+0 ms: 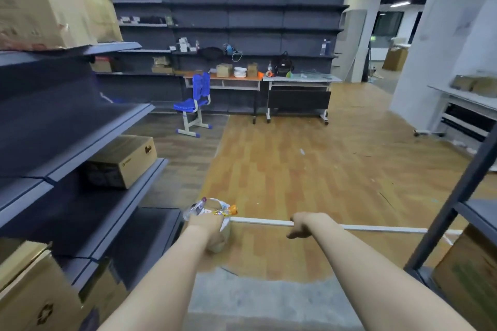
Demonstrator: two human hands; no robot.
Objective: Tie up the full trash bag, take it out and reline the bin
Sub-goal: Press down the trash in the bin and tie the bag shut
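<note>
A small round bin [224, 236] stands on the wooden floor at the bottom middle of the head view, lined with a clear trash bag [215, 203] full of wrappers and a plastic bottle. My left hand [205, 223] reaches down onto the near side of the bag's rim, its fingers hidden behind the back of the hand. My right hand [305, 224] hangs to the right of the bin, apart from it, with fingers loosely curled and nothing in them.
Dark shelving [80, 142] with cardboard boxes [126, 161] lines the left. A shelf frame [457, 196] and a box stand at the right. A white strip [376, 228] lies across the floor. A blue chair [195, 105] and desks [298, 80] stand further back.
</note>
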